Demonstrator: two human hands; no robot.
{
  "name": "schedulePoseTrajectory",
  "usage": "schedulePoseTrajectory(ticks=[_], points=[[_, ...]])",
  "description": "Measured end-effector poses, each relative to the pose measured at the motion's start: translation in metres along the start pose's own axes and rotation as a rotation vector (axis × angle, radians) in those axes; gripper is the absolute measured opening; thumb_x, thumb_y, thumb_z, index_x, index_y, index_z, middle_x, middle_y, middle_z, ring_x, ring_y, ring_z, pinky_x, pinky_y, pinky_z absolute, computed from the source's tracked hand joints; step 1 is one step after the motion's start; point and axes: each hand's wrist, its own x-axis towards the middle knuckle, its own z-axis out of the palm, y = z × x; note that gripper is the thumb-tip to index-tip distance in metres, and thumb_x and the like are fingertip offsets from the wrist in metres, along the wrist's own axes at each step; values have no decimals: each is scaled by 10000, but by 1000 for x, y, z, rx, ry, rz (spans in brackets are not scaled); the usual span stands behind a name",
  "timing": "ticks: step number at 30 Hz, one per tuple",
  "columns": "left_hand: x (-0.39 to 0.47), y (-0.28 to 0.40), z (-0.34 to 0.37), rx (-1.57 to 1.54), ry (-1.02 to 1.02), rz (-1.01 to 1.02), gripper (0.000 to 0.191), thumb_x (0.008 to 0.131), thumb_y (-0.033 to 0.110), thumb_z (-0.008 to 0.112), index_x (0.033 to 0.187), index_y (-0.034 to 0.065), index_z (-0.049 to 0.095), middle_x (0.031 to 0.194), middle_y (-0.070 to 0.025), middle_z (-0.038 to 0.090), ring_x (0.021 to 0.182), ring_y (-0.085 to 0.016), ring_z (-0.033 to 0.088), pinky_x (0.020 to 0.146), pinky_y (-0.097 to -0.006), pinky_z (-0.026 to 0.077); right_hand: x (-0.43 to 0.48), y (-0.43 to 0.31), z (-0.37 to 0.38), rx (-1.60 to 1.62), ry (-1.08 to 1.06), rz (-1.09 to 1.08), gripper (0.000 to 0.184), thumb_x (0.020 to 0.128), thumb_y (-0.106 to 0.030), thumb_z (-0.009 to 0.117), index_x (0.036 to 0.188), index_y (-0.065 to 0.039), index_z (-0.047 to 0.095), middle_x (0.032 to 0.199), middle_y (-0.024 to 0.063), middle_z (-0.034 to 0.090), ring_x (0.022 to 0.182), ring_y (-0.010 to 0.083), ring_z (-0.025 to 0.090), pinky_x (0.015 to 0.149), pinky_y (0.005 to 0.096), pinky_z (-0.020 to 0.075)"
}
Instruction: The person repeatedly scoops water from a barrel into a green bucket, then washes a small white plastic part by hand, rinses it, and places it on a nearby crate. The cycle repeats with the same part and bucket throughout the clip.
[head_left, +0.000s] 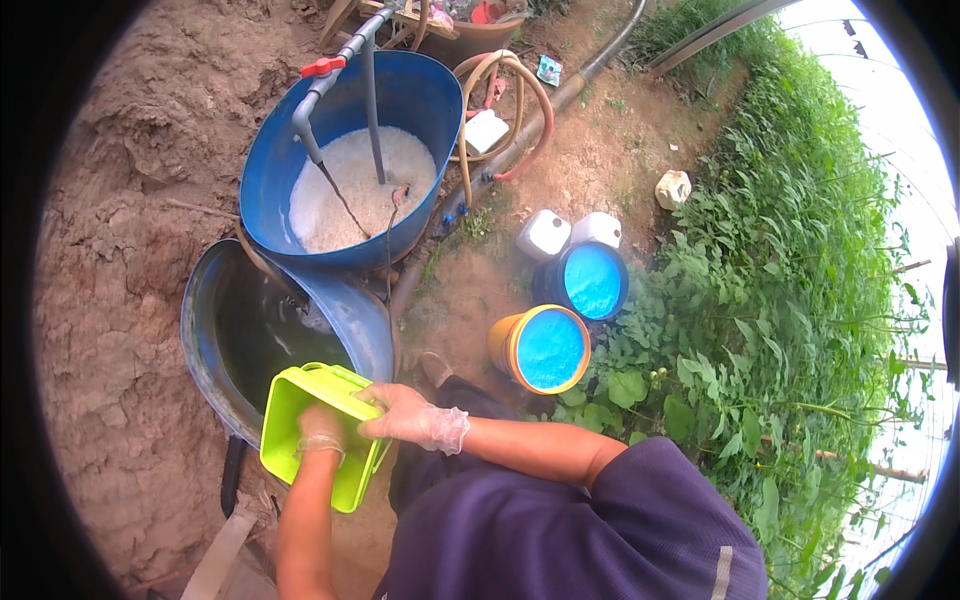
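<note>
A lime-green plastic bucket (279, 427) is tipped on its side in front of me, its mouth towards me. My right hand (401, 416), in a thin clear glove, grips its rim from the right. Inside the bucket is my left hand (322, 429), also in a clear glove; it is blurred, and its fingers cannot be made out. Just beyond the bucket stands a blue plastic barrel (201, 330) holding dark water (262, 337), whose near edge the bucket overlaps in view.
Behind stands a blue tub (262, 180) of foamy whitish liquid (337, 195), under a grey pipe with a red-handled valve (322, 67). To the right, yellow (504, 341) and dark buckets (551, 281) hold bright blue liquid. White jugs (544, 234), a hose (544, 112) and leafy plants (750, 337) lie beyond.
</note>
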Motion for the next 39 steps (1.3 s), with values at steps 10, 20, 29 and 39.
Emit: schedulePoseTrajectory(ticks=[10,20,29,39], points=[[2,-4,-2,164,-117,-67,195,891,209,652,1052,125,723,1016,-111,730,927,-267,728,747,-390,583,4,5,-1,-15,7,0,588,774,-183,753,1314,-12,594,1104,90,671,1017,147,614,912,286,484],[17,-23,48,343,-136,6,151,918,227,645,1007,150,740,1011,-70,739,883,-223,743,676,-367,593,-2,2,1,8,10,-30,596,774,-221,756,1304,-11,585,1089,102,673,1017,170,621,925,301,480],[12,-16,32,285,-156,72,436,801,424,760,1148,165,710,1133,-77,723,1029,-231,716,810,-362,584,-1,0,3,-22,14,-31,589,772,-206,762,1300,-14,587,1097,95,671,1014,166,621,919,301,488],[0,-2,-7,121,-161,28,490,828,427,712,1248,179,664,1234,-91,691,1098,-249,691,872,-375,565,-3,-2,0,-28,21,-42,591,769,-239,758,1296,-29,590,1068,82,677,959,152,620,879,291,492]])
